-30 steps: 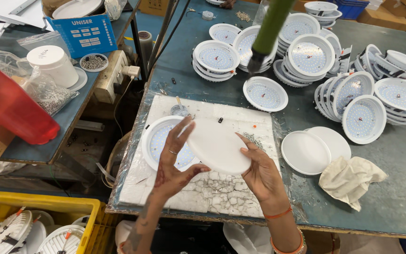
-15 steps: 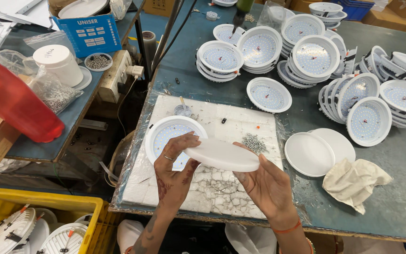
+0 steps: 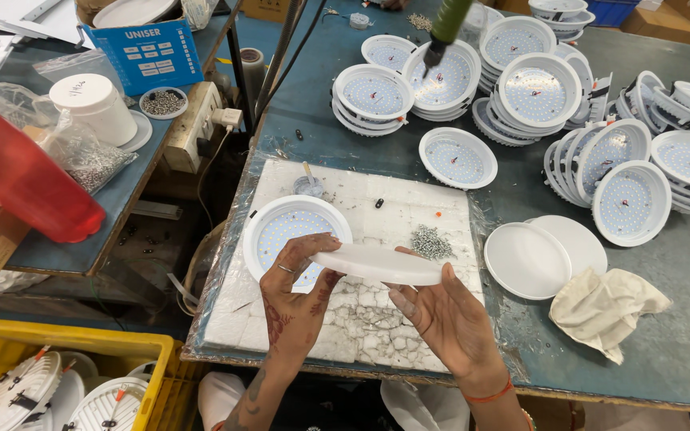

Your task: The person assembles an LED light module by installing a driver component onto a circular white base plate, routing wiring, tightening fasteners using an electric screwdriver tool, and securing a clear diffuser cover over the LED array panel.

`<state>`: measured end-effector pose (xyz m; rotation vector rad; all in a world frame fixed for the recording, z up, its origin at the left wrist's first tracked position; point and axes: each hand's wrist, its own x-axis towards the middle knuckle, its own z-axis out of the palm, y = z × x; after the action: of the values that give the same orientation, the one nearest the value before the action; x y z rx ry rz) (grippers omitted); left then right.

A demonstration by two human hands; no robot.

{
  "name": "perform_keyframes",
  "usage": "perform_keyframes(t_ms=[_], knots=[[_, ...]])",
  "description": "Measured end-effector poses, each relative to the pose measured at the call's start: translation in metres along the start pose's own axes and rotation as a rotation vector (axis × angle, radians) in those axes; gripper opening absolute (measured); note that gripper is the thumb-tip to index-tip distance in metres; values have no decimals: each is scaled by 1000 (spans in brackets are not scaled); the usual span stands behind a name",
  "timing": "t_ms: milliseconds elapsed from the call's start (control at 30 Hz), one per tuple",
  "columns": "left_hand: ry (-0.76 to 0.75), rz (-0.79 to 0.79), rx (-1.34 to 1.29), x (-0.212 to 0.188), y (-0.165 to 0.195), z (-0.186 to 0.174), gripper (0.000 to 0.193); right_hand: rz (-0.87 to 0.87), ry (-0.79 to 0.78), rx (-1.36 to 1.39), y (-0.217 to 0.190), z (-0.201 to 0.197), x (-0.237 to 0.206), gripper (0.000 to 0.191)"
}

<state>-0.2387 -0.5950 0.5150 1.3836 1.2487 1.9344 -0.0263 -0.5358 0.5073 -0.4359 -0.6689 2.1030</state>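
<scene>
While both hands' fingers pinch white disc (image 3: 377, 264) rim, foam pad (image 3: 361, 319) beneath lies mostly bare.

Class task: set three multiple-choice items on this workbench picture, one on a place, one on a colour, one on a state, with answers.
1. Where does the small heap of metal screws lie?
A on the white foam slab
B in the yellow crate
C on the cloth

2. What colour is the crumpled cloth?
A blue
B cream
C red

3. How is the round white diffuser disc held?
A lying on the slab
B hanging on a hook
C lifted between both hands

Answers: 1 A, screws rest on the foam. 2 B, pale cream folds. 3 C, left hand and right hand grip its edges.
</scene>
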Motion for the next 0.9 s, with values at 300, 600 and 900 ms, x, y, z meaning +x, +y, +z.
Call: perform_keyframes(t_ms=[300,600,900], knots=[[7,-15,42,-3,-1,1,25,0,24,-92,3,-4,0,78],[-21,-46,-30,-6,-19,5,32,-85,55,-254,4,-9,2,84],[-75,-92,-99,-10,-35,2,44,-173,44,-316,5,-9,-1,85]])
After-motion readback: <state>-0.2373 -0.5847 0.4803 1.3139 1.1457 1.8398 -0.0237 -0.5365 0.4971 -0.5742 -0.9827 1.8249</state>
